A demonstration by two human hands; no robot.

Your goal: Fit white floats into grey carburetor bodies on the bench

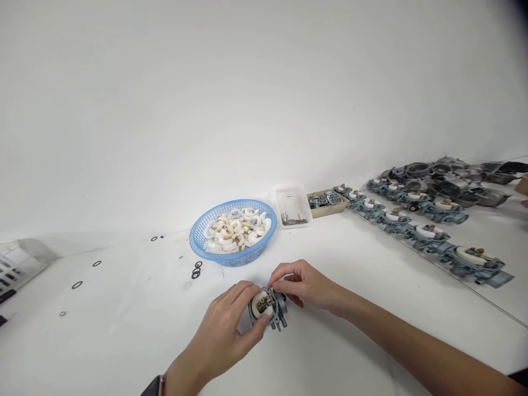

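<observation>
A grey metal carburetor body [279,314] with a white ring-shaped float [256,306] and brass parts in its bowl sits on the white table in front of me. My left hand [231,316] grips it from the left, thumb in front and fingers behind. At its far right edge, my right hand [303,283] has thumb and forefinger pinched together against the rim. Whatever lies between those fingertips is too small or hidden to make out. Behind the hands stands a blue plastic basket [198,248] full of white floats [235,225].
A white tray [293,199] holds thin metal pins [292,221]. Next to it is a beige box [330,209] of metal parts. Rows of carburetors [431,234] and a pile of grey castings [445,176] lie rightward. Black rubber rings [196,270] lie left, near a white crate [20,264].
</observation>
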